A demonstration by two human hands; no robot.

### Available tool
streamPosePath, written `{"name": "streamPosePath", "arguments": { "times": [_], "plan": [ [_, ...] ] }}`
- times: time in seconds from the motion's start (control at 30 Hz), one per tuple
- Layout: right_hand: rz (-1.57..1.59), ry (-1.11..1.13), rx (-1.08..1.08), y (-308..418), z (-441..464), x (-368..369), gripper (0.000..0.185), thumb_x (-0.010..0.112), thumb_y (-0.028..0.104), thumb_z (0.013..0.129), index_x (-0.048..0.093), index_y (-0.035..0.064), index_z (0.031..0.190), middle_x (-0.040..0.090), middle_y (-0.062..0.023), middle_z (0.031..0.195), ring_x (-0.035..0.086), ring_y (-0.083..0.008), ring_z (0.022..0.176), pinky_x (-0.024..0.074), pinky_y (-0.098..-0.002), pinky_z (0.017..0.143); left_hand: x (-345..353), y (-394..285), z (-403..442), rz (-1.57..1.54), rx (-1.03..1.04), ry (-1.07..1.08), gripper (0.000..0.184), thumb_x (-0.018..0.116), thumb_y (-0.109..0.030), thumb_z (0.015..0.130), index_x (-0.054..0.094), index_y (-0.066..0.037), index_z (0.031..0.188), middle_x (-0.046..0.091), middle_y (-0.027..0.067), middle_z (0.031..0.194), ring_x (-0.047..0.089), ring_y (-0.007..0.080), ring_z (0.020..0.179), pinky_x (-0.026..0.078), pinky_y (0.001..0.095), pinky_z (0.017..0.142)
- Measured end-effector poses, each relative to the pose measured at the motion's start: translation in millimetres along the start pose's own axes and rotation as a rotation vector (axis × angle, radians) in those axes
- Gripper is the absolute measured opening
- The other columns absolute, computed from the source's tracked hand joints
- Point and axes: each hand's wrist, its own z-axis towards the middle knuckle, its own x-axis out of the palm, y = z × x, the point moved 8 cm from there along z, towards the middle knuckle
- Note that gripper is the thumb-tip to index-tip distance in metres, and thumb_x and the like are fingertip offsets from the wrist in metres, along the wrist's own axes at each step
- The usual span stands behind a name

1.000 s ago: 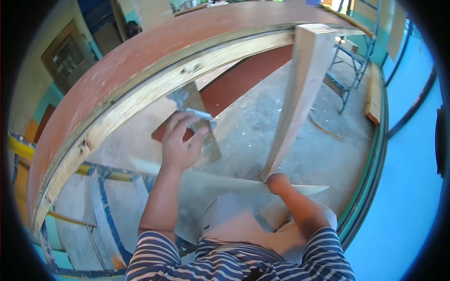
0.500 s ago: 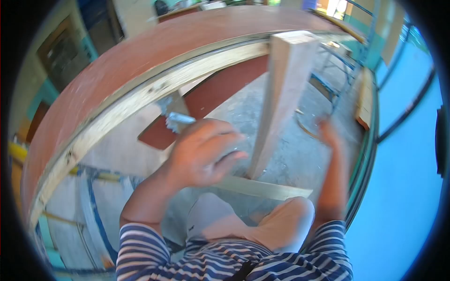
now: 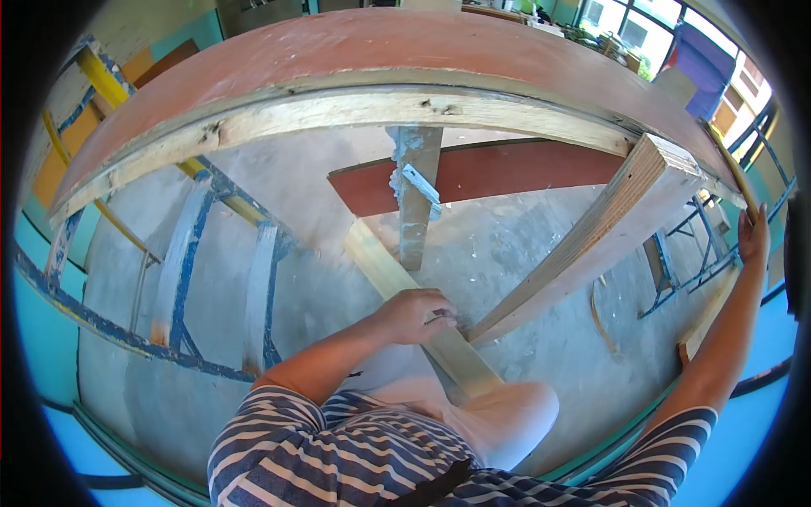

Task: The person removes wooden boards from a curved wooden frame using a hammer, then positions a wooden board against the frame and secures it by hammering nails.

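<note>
The left hand (image 3: 418, 317) is curling above a pale plank (image 3: 380, 260), the view not revealing whether it is pinching something small. The right hand (image 3: 754, 234) is resting at the right end of the red board (image 3: 380, 46), its grip also unclear. A thick post (image 3: 583, 241) is slanting beside the board's front edge; were its foot sliding on the floor (image 3: 591, 389), it could be tipping.

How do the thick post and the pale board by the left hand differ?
Thickness: the post is chunky and squared; the pale board looks flatter.
Colour: the post shows brown grain on one side; the board is pale yellowish.
Pose: the post rises to the long beam; the board lies low.
Both look like wood.
</note>
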Motion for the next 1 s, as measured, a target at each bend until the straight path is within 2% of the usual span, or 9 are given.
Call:
{"name": "streamPosePath", "arguments": {
  "times": [0.13, 0.33, 0.4, 0.43, 0.5, 0.67, 0.7, 0.83, 1.0],
  "plan": [
    [0.18, -0.06, -0.13, -2, 42, -45, 0.027, 0.056, 0.022, 0.102, 0.055, -0.005, 0.108, 0.062, -0.0104, 0.089, 0.065, -0.0163, 0.077, 0.0585, -0.0198, 0.068, 5, 0, 3, -0.018, -0.008, -0.006, 0.023, 0.072, -0.026, 0.089, 0.07, -0.006, 0.1, 0.068, 0.0107, 0.093, 0.066, 0.0281, 0.087, 0.053, 0.0382, 0.077],
    [-0.205, -0.303, -0.514, -31, -260, -83, 0.025, 0.054, 0.03, 0.101, 0.055, 0.0062, 0.108, 0.056, -0.0046, 0.083, 0.053, -0.0174, 0.069, 0.044, -0.0315, 0.06, 16, -53, 31, -0.194, 0.183, 0.036, 0.028, 0.075, -0.027, 0.088, 0.069, -0.005, 0.103, 0.067, 0.0109, 0.092, 0.066, 0.0281, 0.089, 0.052, 0.0378, 0.078],
    [0.53, -0.177, -0.155, -71, -376, -48, 0.025, 0.053, 0.032, 0.103, 0.052, 0.0106, 0.09, 0.042, 0.0009, 0.07, 0.036, -0.0104, 0.056, 0.0316, -0.0268, 0.046, 27, -78, 39, -0.29, 0.328, 0.052, 0.038, 0.076, -0.031, 0.086, 0.068, -0.003, 0.11, 0.067, 0.013, 0.099, 0.066, 0.0285, 0.092, 0.052, 0.0381, 0.079],
    [0.509, -0.417, -0.148, -71, -442, -25, 0.032, 0.049, 0.037, 0.105, 0.051, 0.0079, 0.091, 0.045, 0.0003, 0.07, 0.036, -0.0086, 0.054, 0.0274, -0.0223, 0.043, 30, -94, 42, -0.305, 0.37, 0.112, 0.046, 0.077, -0.033, 0.086, 0.064, -0.002, 0.118, 0.066, 0.0142, 0.106, 0.065, 0.0293, 0.096, 0.052, 0.0383, 0.082],
    [0.424, 0.156, -0.181, -119, -501, -48, 0.036, 0.047, 0.041, 0.105, 0.052, 0.0073, 0.094, 0.045, -0.0001, 0.07, 0.033, -0.0079, 0.05, 0.0277, -0.0232, 0.041, 30, -128, 43, -0.374, 0.432, 0.179, 0.062, 0.078, -0.036, 0.086, 0.054, 0.0, 0.13, 0.064, 0.0167, 0.116, 0.064, 0.0308, 0.102, 0.051, 0.0388, 0.088],
    [0.53, 0.131, 0.255, -212, -653, 33, 0.04, 0.056, 0.042, 0.101, 0.051, 0.0026, 0.107, 0.05, -0.0021, 0.073, 0.04, -0.0082, 0.049, 0.032, -0.0211, 0.041, 41, -163, 12, -0.597, 0.466, 0.105, 0.074, 0.071, -0.031, 0.094, 0.029, -0.001, 0.148, 0.057, 0.0214, 0.127, 0.062, 0.0315, 0.109, 0.05, 0.041, 0.098],
    [0.424, -0.024, 0.214, -225, -672, 52, 0.05, 0.062, 0.041, 0.097, 0.049, -0.0007, 0.122, 0.055, -0.0043, 0.077, 0.045, -0.009, 0.051, 0.037, -0.0205, 0.042, 44, -150, 3, -0.734, 0.356, 0.072, 0.069, 0.067, -0.026, 0.096, 0.027, -0.001, 0.147, 0.057, 0.0206, 0.125, 0.062, 0.0295, 0.108, 0.05, 0.0405, 0.098],
    [0.387, 0.569, 0.541, -247, -716, 178, 0.057, 0.067, 0.036, 0.095, 0.052, -0.0022, 0.134, 0.068, -0.0116, 0.098, 0.064, -0.0156, 0.086, 0.0541, -0.0277, 0.072, 24, -72, -40, -1.199, 0.152, -0.247, 0.045, 0.048, -0.005, 0.102, 0.024, 0.0, 0.139, 0.056, 0.0134, 0.111, 0.062, 0.02, 0.099, 0.053, 0.0356, 0.094],
    [-0.43, 0.803, 0.274, -279, -621, 306, 0.049, 0.058, 0.041, 0.1, 0.062, 0.0033, 0.131, 0.064, -0.0101, 0.128, 0.058, -0.0192, 0.119, 0.0447, -0.0363, 0.102, -89, 74, -93, -0.204, -0.09, -0.578, 0.043, 0.056, -0.013, 0.098, 0.034, 0.001, 0.132, 0.06, 0.0148, 0.101, 0.064, 0.0251, 0.09, 0.054, 0.0374, 0.079]
  ]
}}
